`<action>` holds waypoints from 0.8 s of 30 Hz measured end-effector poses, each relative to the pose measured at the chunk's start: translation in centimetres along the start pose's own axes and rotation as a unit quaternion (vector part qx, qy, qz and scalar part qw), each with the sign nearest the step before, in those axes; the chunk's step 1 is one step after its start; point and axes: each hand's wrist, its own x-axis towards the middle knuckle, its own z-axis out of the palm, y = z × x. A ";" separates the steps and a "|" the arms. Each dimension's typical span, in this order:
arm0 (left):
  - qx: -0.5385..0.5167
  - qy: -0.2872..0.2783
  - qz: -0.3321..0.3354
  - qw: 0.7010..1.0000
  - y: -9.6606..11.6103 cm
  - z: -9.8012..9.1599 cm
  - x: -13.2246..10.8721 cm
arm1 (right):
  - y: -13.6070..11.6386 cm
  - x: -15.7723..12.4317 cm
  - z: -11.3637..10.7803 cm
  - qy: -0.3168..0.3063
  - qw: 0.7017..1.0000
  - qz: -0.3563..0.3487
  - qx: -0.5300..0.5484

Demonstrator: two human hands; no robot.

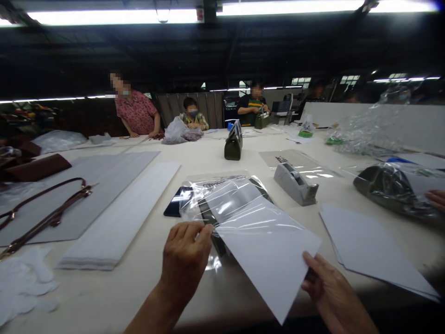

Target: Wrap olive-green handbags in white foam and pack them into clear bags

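My left hand pinches the near edge of a clear plastic bag that lies on the table. Inside the plastic is a dark olive handbag, partly covered by pale sheet material. A white sheet of paper or card reaches partway into the bag's mouth, its near corner sticking out toward me. My right hand grips that sheet by its right edge, thumb on top. Beside the plastic bag, on its left, sits a dark blue flat item. How far the sheet extends inside is hard to make out through the glare.
A grey tape dispenser and loose white sheets lie to the right. Another person's hand touches a plastic-wrapped bag. An olive handbag stands farther back. White strips and brown straps lie left. Co-workers are across the table.
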 end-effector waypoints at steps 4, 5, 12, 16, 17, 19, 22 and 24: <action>-0.088 -0.038 0.005 0.995 1.6 -0.1 0.0 | 0.2 0.8 2.5 -0.001 0.998 -0.047 0.035; -0.098 -0.045 0.003 0.994 2.1 -0.1 -0.1 | 0.2 1.3 3.7 -0.014 0.997 -0.056 0.040; -0.096 -0.116 0.024 0.988 2.6 1.3 0.2 | 0.6 5.6 9.3 -0.038 0.997 -0.060 0.033; -0.056 -0.137 0.065 0.987 2.0 4.2 0.4 | 0.4 5.4 9.1 -0.073 0.994 -0.084 0.010; -0.045 -0.129 0.077 0.988 1.9 5.0 0.4 | 0.1 4.9 8.7 -0.085 0.993 -0.084 0.001; -0.031 -0.105 0.098 0.989 1.4 6.6 0.1 | -0.6 3.7 7.2 -0.108 0.991 -0.072 -0.028; -0.030 -0.079 0.120 0.989 0.7 8.1 -0.4 | -2.1 2.3 2.9 -0.080 0.973 -0.123 -0.181; -0.035 -0.067 0.129 0.989 0.4 8.3 -0.6 | -3.2 2.4 -1.7 0.032 0.906 -0.234 -0.351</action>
